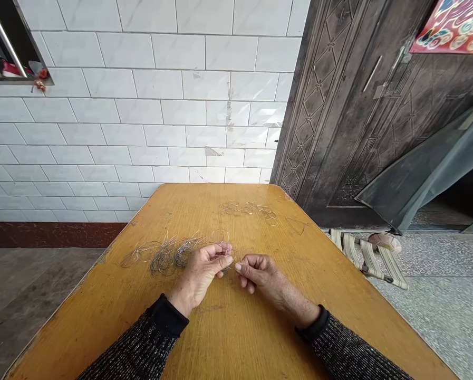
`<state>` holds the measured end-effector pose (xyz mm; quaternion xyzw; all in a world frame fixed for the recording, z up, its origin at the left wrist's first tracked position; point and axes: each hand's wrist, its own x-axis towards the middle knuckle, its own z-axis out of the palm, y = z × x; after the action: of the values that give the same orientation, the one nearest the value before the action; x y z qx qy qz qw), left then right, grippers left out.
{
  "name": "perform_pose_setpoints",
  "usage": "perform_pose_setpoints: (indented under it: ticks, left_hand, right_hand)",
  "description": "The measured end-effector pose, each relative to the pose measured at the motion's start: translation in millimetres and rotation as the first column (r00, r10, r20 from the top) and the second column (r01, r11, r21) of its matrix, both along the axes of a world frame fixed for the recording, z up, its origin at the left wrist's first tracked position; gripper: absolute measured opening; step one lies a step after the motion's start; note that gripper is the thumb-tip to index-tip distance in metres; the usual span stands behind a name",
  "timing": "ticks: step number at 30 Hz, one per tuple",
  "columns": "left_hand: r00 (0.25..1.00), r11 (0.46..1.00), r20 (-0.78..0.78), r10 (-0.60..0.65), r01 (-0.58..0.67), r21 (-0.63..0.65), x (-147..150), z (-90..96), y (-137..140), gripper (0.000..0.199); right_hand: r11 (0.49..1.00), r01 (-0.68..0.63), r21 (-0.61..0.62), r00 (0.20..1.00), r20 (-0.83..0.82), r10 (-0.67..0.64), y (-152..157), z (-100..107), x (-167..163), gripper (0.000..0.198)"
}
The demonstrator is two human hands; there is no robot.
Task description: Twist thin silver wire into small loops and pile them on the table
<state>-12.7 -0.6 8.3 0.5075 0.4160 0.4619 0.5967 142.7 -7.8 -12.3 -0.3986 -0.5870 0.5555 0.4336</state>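
A thin, silvery wire (233, 259) is pinched between the thumb and fingers of my left hand (204, 269), and a fine loop of it rises above the fingertips. Close by on the right, my right hand (263, 274) has its thumb pressed to the forefinger on the same wire. Both hands are closed, just above the wooden table (228, 338). Left of my left hand lie a dark bundle of coiled wire (163, 258) and a second grey coil (184, 252), with looser strands (135, 255) spreading out beside them.
Several loose wire loops (249, 209) lie toward the table's far end, with a thin bent strand (298, 224) near its right edge. A white tiled wall (141, 111) stands behind. On the right are a dark carved door (331, 116), a grey curtain (430, 174) and a striped strap seat (373, 258).
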Motion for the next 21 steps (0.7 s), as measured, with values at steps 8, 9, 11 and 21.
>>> perform_pose_setpoints:
  ticks: [8, 9, 11, 21]
  left_hand:
    - [0.999, 0.997, 0.027, -0.03, 0.028, 0.069, -1, -9.6, 7, 0.024]
    - [0.999, 0.997, 0.027, -0.025, 0.023, 0.069, -1, -10.0, 7, 0.024]
    - [1.0, 0.998, 0.02, -0.016, 0.015, 0.066, -2, -10.0, 8, 0.026]
    - [0.988, 0.986, -0.134, 0.074, -0.053, 0.157, -2, -10.0, 6, 0.038]
  right_hand:
    - [0.999, -0.008, -0.042, 1.0, 0.027, 0.009, 2, -1, 1, 0.036]
    - [0.999, -0.004, -0.039, 1.0, 0.019, 0.005, 2, 0, 1, 0.036]
    - [0.999, 0.014, -0.03, 1.0, -0.001, -0.014, 2, 1, 1, 0.035]
    - [0.98, 0.184, 0.074, 0.982, -0.06, -0.18, 15, 3, 5, 0.036]
